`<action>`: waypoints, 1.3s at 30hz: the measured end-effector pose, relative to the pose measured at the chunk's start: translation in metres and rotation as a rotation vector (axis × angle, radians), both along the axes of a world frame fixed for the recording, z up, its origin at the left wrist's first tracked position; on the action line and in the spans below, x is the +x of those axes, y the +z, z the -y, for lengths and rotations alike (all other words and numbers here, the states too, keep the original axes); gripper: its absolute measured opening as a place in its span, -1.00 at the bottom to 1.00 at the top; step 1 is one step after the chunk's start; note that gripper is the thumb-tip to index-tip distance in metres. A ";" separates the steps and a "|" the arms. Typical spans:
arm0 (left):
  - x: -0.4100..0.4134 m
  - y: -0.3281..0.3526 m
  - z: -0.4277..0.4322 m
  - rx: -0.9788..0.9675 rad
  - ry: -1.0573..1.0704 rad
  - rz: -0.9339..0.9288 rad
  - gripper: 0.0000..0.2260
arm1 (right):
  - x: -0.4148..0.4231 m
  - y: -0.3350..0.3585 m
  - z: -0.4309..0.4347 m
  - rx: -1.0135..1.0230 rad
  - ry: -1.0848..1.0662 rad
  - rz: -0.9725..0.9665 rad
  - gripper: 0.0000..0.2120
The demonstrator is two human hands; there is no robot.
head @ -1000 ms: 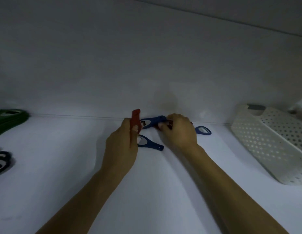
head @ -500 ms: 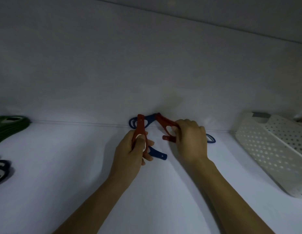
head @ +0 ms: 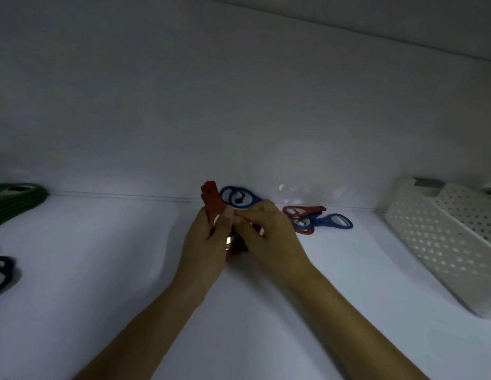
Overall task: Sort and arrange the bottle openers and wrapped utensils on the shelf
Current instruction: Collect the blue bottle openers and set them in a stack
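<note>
Your left hand [head: 206,248] grips upright red openers [head: 212,202], your right hand [head: 269,242] curled alongside, hold unclear; the loose red opener [head: 307,210] lies crosswise just right, nearer that hand.

This is a dim storage shelf, in a home or a shop, unclear which. A plain white shelf board [head: 101,270] meets a bare white back panel [head: 238,105] and carries a stack of green plastic bottle openers [head: 16,198], loose red and blue plastic bottle openers [head: 307,215] and a cream perforated plastic basket [head: 430,242].
</note>
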State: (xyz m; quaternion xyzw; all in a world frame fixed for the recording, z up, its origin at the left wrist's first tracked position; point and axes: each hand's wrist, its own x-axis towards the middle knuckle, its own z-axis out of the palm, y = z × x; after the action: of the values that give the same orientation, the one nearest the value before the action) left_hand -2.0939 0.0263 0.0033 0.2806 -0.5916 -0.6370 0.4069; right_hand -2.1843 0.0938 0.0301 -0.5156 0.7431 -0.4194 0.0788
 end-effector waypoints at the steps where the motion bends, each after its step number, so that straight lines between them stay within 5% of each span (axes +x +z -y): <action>1: 0.001 0.001 0.001 0.025 -0.005 -0.022 -0.86 | -0.007 0.001 0.000 -0.038 -0.033 0.017 -0.76; 3: 0.003 0.004 0.001 0.056 -0.030 -0.048 -0.90 | -0.027 0.001 -0.004 -0.085 -0.153 0.001 -0.75; 7: 0.003 0.005 -0.002 0.019 -0.086 -0.006 -0.85 | -0.071 -0.017 -0.019 0.197 -0.400 -0.488 -0.69; 10: 0.003 0.005 -0.003 0.005 -0.096 0.024 -0.77 | -0.080 -0.025 -0.016 0.324 -0.408 -0.525 -0.70; 15: 0.001 0.009 -0.001 0.124 -0.089 0.004 -0.77 | -0.073 -0.021 -0.010 0.180 -0.376 -0.732 -0.81; 21: 0.001 0.006 0.005 0.162 -0.098 -0.017 -0.74 | -0.059 -0.007 -0.011 -0.398 -0.278 -0.380 -0.85; 23: 0.001 0.005 0.008 0.238 -0.089 -0.042 -0.71 | -0.042 -0.005 -0.009 -0.513 -0.204 -0.400 -0.86; 29: 0.004 0.012 0.015 0.410 -0.103 -0.147 -0.55 | 0.001 -0.010 -0.004 -0.380 0.204 -0.376 -0.83; 34: 0.005 0.004 0.018 0.347 -0.123 -0.148 -0.64 | -0.013 -0.008 -0.006 -0.372 0.190 -0.143 -0.85; 36: 0.003 0.000 0.019 0.317 -0.151 -0.162 -0.84 | -0.014 -0.010 -0.006 -0.362 0.203 -0.197 -0.91; 39: -0.002 -0.007 0.026 0.330 -0.170 -0.164 -0.79 | -0.012 -0.013 -0.004 -0.361 0.228 -0.282 -0.94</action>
State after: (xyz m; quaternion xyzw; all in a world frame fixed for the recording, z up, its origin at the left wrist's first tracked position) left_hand -2.0961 0.0005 -0.0035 0.2396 -0.4657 -0.7780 0.3471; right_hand -2.1962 0.0978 0.0167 -0.6551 0.5970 -0.4574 -0.0721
